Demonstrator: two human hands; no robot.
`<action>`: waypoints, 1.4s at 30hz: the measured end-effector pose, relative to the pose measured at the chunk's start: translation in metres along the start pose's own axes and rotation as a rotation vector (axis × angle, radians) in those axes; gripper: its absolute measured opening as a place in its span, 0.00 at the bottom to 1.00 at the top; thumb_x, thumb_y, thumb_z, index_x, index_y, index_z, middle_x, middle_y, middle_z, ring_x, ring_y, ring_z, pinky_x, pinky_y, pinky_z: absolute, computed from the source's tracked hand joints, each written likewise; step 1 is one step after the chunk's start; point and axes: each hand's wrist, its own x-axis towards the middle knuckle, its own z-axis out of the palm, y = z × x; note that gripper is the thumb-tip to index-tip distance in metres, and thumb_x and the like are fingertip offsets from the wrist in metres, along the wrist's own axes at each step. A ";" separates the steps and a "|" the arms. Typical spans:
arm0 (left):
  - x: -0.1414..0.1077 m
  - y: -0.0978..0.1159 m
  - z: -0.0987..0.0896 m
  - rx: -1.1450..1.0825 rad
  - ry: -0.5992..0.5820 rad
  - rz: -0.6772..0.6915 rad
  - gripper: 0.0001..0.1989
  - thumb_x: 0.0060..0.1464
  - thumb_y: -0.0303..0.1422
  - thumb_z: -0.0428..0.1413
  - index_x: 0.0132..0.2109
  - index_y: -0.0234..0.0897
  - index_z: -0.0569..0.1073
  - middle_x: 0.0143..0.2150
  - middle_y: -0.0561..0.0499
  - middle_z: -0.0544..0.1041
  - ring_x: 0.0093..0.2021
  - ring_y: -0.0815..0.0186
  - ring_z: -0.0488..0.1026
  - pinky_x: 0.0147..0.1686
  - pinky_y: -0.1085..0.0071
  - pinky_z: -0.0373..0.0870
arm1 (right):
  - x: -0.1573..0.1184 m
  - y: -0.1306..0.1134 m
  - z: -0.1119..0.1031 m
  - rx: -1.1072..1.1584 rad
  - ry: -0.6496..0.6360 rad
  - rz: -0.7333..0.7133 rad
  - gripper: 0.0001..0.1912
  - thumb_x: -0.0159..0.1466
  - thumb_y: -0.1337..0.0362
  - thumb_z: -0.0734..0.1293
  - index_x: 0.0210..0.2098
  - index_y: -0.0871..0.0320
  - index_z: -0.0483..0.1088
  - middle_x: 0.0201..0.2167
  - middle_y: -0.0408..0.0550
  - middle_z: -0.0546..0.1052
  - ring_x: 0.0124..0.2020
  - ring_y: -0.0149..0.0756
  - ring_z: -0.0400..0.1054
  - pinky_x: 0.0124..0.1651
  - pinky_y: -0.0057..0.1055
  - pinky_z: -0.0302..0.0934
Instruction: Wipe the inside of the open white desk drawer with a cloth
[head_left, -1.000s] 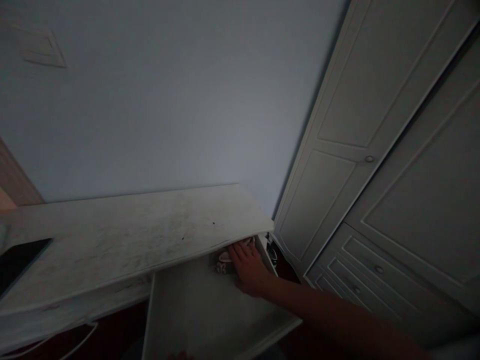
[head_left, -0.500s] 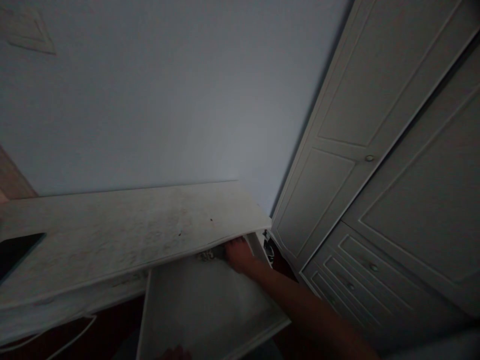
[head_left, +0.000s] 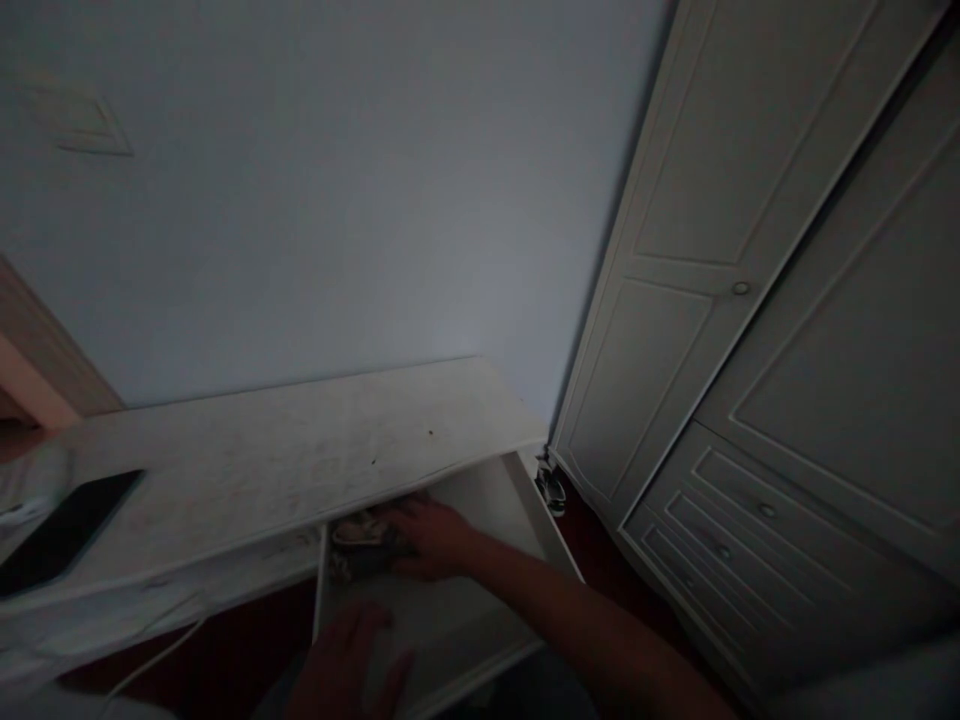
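Observation:
A pulled-out white drawer [head_left: 487, 500] juts from beneath the white desk top [head_left: 300, 440]. In its back left corner lies a dark and pale patterned item [head_left: 360, 530], too dim to make out. My right hand [head_left: 431, 537] reaches into the drawer and rests against this item; its fingers are partly hidden by shadow, and whether they grip it is unclear. Over the drawer's front left part is my left hand [head_left: 356, 655], thumb and fingers apart, holding nothing.
A dark flat device [head_left: 71, 530] and a pale rounded object [head_left: 41, 475] are on the desk's left part. A wardrobe [head_left: 660, 360] with knobs stands at right. Shoes [head_left: 551, 485] sit on the red floor beside the desk. A white cable [head_left: 161, 660] hangs below.
My right hand has moved left inside the drawer, and the patterned item now lies farther left. My left hand has risen into fuller view over the drawer. The camera view has shifted slightly.

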 end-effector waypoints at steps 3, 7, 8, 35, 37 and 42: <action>0.040 -0.001 -0.002 0.089 -0.082 -0.038 0.37 0.59 0.47 0.62 0.70 0.41 0.63 0.68 0.41 0.74 0.66 0.52 0.72 0.63 0.57 0.73 | -0.043 0.001 -0.022 0.138 0.023 0.069 0.47 0.65 0.52 0.74 0.76 0.52 0.51 0.74 0.57 0.60 0.71 0.48 0.58 0.69 0.40 0.59; 0.101 0.014 0.000 0.209 -0.441 -0.083 0.61 0.38 0.39 0.74 0.76 0.34 0.56 0.79 0.34 0.54 0.78 0.41 0.51 0.75 0.48 0.53 | -0.123 -0.005 -0.045 0.127 0.058 0.299 0.38 0.69 0.60 0.69 0.75 0.51 0.55 0.75 0.55 0.59 0.74 0.46 0.55 0.72 0.43 0.57; 0.112 0.017 0.002 0.236 -0.501 -0.090 0.61 0.37 0.36 0.74 0.76 0.33 0.56 0.79 0.34 0.54 0.78 0.41 0.51 0.75 0.48 0.51 | -0.146 -0.007 -0.048 0.098 0.079 0.343 0.35 0.70 0.59 0.68 0.74 0.51 0.57 0.75 0.55 0.60 0.73 0.46 0.57 0.72 0.44 0.57; 0.231 0.083 0.103 0.056 -0.535 -0.177 0.29 0.65 0.35 0.51 0.70 0.33 0.63 0.65 0.30 0.71 0.62 0.44 0.73 0.57 0.50 0.71 | -0.252 -0.028 -0.006 -0.138 0.297 0.338 0.17 0.70 0.45 0.69 0.50 0.49 0.69 0.46 0.43 0.81 0.46 0.43 0.72 0.50 0.42 0.56; 0.240 0.090 0.108 0.006 -0.547 -0.148 0.30 0.63 0.38 0.53 0.69 0.35 0.63 0.67 0.32 0.69 0.63 0.44 0.72 0.57 0.52 0.72 | -0.252 -0.030 -0.007 -0.105 0.296 0.357 0.16 0.70 0.46 0.69 0.48 0.49 0.69 0.44 0.43 0.81 0.45 0.43 0.71 0.50 0.42 0.56; 0.225 0.101 0.102 -0.151 -0.623 -0.035 0.31 0.58 0.41 0.58 0.67 0.40 0.67 0.68 0.38 0.69 0.61 0.48 0.74 0.59 0.55 0.71 | -0.255 -0.032 -0.010 -0.079 0.266 0.352 0.14 0.70 0.50 0.67 0.50 0.50 0.69 0.44 0.46 0.79 0.44 0.45 0.70 0.49 0.43 0.56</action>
